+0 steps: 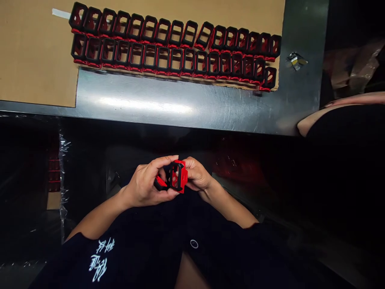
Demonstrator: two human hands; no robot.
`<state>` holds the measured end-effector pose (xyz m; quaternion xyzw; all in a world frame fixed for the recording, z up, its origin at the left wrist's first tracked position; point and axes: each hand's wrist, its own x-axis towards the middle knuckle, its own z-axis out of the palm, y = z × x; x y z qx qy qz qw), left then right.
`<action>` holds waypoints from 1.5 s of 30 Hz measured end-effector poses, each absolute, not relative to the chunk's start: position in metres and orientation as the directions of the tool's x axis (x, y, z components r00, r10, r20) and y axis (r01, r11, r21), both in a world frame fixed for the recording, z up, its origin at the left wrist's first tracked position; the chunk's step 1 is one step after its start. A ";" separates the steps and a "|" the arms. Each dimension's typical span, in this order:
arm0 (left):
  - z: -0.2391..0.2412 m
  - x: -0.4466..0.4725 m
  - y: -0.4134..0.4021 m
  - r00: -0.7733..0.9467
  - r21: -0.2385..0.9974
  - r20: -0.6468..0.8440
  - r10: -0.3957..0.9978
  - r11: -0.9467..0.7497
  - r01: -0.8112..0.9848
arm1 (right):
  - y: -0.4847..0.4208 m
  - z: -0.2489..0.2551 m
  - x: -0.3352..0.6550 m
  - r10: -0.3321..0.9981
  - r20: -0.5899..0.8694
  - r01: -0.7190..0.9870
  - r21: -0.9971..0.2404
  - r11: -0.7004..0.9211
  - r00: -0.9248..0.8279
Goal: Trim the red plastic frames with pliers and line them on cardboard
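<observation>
The left hand [143,185] and right hand [196,174] hold a red-and-black rectangular plastic frame [178,176] up close between them, the left also pinching a small black-and-red piece [160,183] against it. Far off, matching frames [158,58] stand in two orderly rows on a brown cardboard sheet [33,52] — kept off the steel bench [150,102].

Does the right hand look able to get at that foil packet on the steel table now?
Probably not at once: the right hand holds the red and black frame with the left hand. Nothing seems to block the way to the foil packet, but it lies far across the steel table.
</observation>
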<state>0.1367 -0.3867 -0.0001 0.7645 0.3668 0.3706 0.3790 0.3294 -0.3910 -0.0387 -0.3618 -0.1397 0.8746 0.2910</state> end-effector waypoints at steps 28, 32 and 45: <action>-0.045 0.121 -0.353 0.653 0.615 0.378 0.656 -0.705 0.352 | -0.370 -0.053 0.328 0.663 -0.659 -0.286 -0.598 -0.749 -0.355; -0.024 0.118 -0.356 0.594 0.720 0.344 0.727 -0.610 0.330 | -0.366 -0.022 0.337 0.643 -0.601 -0.278 -0.590 -0.758 -0.476; -0.034 0.132 -0.370 0.257 0.851 0.471 0.844 -0.511 0.119 | -0.358 0.020 0.333 0.879 -0.328 -0.124 -0.912 -0.390 -0.347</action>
